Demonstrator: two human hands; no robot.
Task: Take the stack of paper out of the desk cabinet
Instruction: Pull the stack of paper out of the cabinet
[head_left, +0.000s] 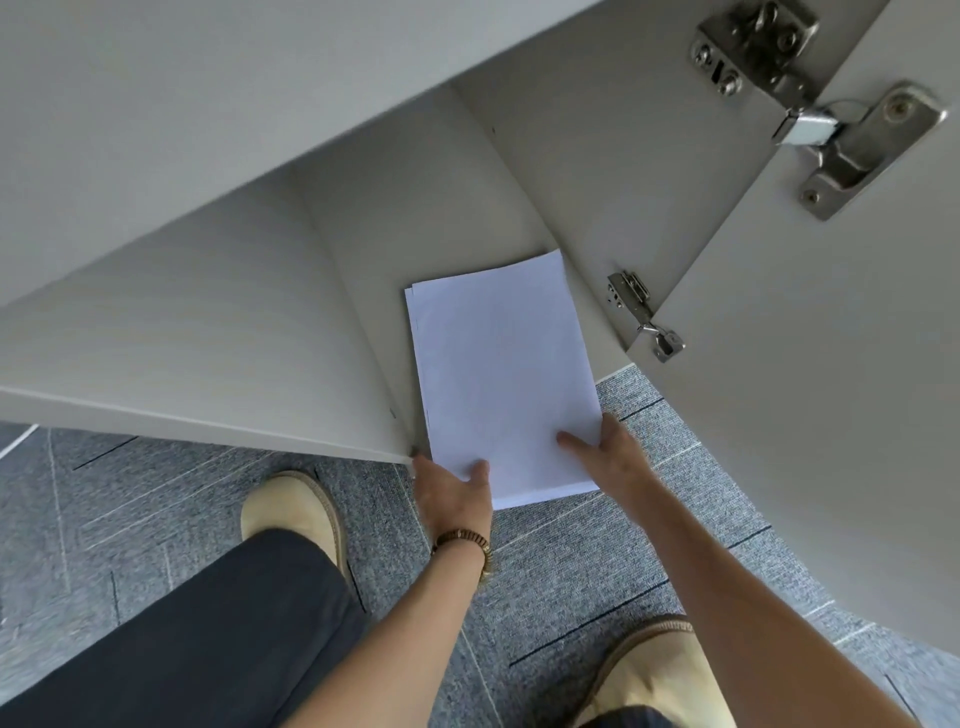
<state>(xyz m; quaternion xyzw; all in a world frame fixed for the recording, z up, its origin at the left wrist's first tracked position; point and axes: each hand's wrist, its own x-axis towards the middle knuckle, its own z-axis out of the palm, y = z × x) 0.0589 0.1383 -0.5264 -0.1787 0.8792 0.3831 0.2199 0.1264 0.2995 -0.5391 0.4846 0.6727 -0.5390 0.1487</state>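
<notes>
A thin stack of white paper (501, 374) lies partly inside the open desk cabinet (363, 249), its near end sticking out over the carpet. My left hand (449, 491) grips the stack's near left corner, thumb on top and fingers underneath. My right hand (610, 454) holds the near right edge, thumb pressed on the top sheet. The far end of the stack rests on the cabinet floor.
The cabinet door (810, 364) stands open on the right, with metal hinges (644, 317) beside the stack. The cabinet's left side panel (182, 338) reaches close to my left hand. Grey carpet (571, 561) and my two tan shoes (296, 514) lie below.
</notes>
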